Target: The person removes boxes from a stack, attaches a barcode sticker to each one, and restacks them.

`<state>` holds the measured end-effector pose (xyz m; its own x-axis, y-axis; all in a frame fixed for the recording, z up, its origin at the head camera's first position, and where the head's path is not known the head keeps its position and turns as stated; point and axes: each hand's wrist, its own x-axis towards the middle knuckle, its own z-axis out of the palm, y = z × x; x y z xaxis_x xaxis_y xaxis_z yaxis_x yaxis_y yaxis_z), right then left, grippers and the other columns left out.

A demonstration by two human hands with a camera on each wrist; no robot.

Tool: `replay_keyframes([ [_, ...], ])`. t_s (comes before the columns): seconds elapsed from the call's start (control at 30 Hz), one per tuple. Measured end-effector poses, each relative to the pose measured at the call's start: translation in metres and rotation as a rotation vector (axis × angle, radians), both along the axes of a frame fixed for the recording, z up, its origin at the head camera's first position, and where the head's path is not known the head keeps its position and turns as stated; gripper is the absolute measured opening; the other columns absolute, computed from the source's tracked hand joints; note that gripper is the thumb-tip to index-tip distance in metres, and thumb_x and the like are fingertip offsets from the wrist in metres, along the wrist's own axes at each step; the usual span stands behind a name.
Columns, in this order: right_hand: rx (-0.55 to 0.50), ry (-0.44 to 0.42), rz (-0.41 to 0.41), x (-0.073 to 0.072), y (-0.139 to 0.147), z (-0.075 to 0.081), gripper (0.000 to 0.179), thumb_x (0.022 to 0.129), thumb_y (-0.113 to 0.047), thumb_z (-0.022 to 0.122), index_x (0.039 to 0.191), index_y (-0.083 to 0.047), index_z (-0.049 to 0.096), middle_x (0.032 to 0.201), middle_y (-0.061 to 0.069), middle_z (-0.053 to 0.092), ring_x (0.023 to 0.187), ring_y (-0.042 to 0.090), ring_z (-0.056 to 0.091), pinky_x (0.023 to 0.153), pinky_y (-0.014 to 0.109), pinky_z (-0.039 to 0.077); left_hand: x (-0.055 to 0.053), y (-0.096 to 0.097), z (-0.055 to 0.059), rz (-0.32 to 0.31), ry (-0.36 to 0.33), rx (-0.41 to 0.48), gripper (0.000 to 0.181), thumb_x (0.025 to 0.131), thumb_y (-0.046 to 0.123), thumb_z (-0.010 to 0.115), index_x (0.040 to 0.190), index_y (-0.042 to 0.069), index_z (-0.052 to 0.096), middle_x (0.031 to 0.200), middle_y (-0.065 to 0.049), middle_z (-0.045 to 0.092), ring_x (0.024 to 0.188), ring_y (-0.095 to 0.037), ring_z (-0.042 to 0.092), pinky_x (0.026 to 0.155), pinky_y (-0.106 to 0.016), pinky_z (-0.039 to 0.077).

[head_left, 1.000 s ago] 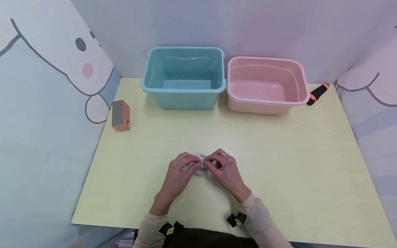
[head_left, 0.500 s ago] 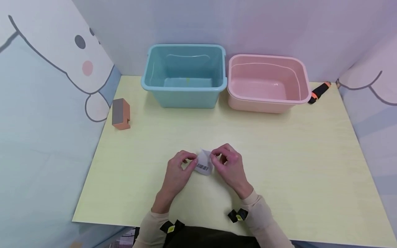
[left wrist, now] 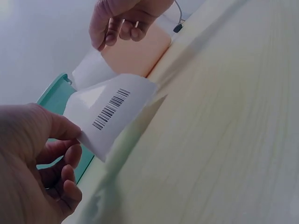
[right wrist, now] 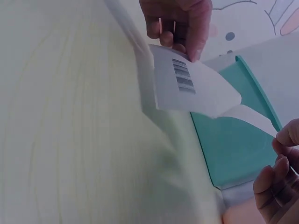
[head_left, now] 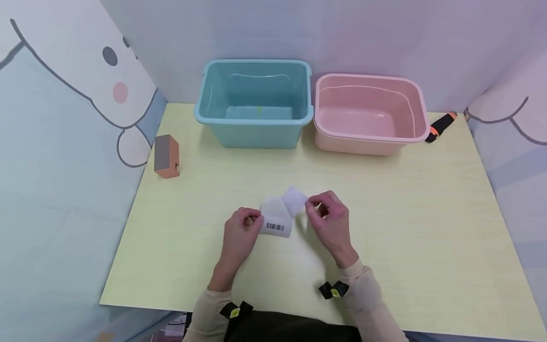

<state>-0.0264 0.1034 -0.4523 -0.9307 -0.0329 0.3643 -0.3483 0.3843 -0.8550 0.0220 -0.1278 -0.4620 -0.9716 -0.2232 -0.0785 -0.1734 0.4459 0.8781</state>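
1. Walls (head_left: pixel 363 38) in pale blue and lilac rise round the far, left and right sides, with cartoon shapes printed at left and right.
2. Table (head_left: pixel 406 228), pale yellow wood, fills the space between them.
3. Blue tub (head_left: pixel 254 135) stands at the far side, left of centre.
4. Pink tub (head_left: pixel 363 146), a bit smaller, is just beside it on the right.
5. Sleeves (head_left: pixel 363 294), beige, come in over the near edge.
6. Right hand (head_left: pixel 331 225) pinches the far right tip of the paper between thumb and finger.
7. Left hand (head_left: pixel 241 235) pinches the paper's left edge the same way, its other fingers curled in.
8. Paper (head_left: pixel 273 209), white, is stretched between the two hands at the near middle, lifted just above the table; a flap angles off toward the right. I can't tell whether it is all one piece.
9. Block (head_left: pixel 167 156), orange-brown with a grey face, sits by the left edge.
10. Tool (head_left: pixel 441 127), black and orange, lies in the far right corner.
11. Barcode (head_left: pixel 275 227) crosses the paper's near part.
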Motion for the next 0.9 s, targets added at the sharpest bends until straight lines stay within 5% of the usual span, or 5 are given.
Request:
replay_keyframes([
  [0.43,-0.010,0.005,-0.176,-0.012,0.018,0.005,0.010,0.085,0.009,0.074,0.086,0.000,0.076,0.080,0.011,0.063,0.060,0.007,0.045,0.057,0.015,0.035,0.000,-0.009,-0.005,0.104,-0.135,-0.087,0.017,0.097,0.016,0.072,0.110,0.005,0.076,0.094,-0.006,0.066,0.080,-0.022,0.052,0.068,-0.032,0.041],
  [0.57,-0.021,-0.043,-0.194,-0.011,0.017,0.006,0.010,0.087,0.010,0.071,0.087,0.001,0.075,0.080,0.009,0.062,0.061,0.006,0.045,0.057,0.014,0.035,0.000,-0.005,0.001,0.113,-0.095,-0.051,0.022,0.098,0.018,0.072,0.118,0.007,0.072,0.095,-0.006,0.063,0.086,-0.022,0.051,0.074,-0.032,0.041],
  [0.73,-0.035,-0.004,-0.125,-0.008,0.009,0.002,0.012,0.086,0.010,0.074,0.087,-0.002,0.076,0.080,0.007,0.064,0.060,0.008,0.048,0.056,0.014,0.037,-0.003,0.010,0.015,-0.018,-0.011,0.155,0.015,0.099,0.012,0.071,0.111,0.005,0.076,0.088,-0.006,0.066,0.077,-0.020,0.054,0.064,-0.024,0.043],
  [0.9,-0.041,0.105,0.019,-0.004,0.000,0.001,0.018,0.083,0.013,0.076,0.090,-0.004,0.076,0.084,0.009,0.068,0.059,0.011,0.050,0.054,0.017,0.040,-0.006,0.029,0.028,-0.185,-0.014,0.308,0.021,0.102,0.011,0.066,0.117,0.001,0.076,0.095,-0.007,0.071,0.081,-0.017,0.059,0.068,-0.022,0.048],
])
